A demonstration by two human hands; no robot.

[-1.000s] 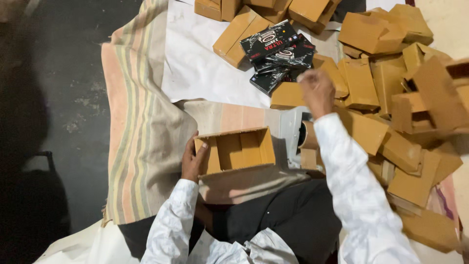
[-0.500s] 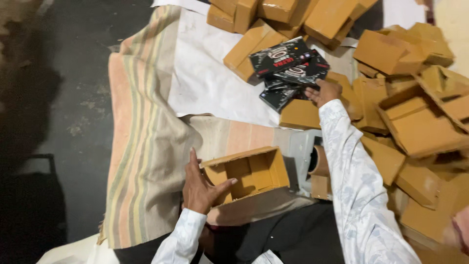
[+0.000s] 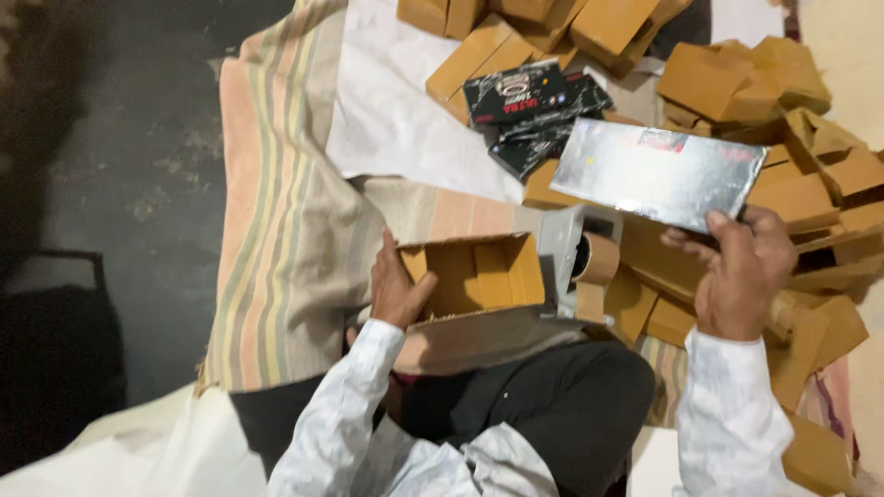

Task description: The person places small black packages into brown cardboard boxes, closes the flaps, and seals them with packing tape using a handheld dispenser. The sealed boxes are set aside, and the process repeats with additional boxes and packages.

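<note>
I sit on the floor with an open brown cardboard box (image 3: 474,276) on my lap. My left hand (image 3: 398,287) grips its left wall, thumb inside the box. My right hand (image 3: 739,267) holds a flat, shiny silver-faced packet (image 3: 656,173) by its lower right edge, lifted above the pile of brown boxes to my right. A small stack of black glossy packets (image 3: 525,106) lies further away, beyond the silver one.
Many brown cardboard boxes (image 3: 792,184), folded and flat, are heaped to the right and at the top. A roll of brown tape (image 3: 597,260) sits beside the open box. A striped cloth (image 3: 285,212) and white sheet (image 3: 396,120) cover the dark floor.
My right hand, which reached out to the black packets, has come back toward me holding a packet, its silver face now showing. My left hand shifted its hold on the open box.
</note>
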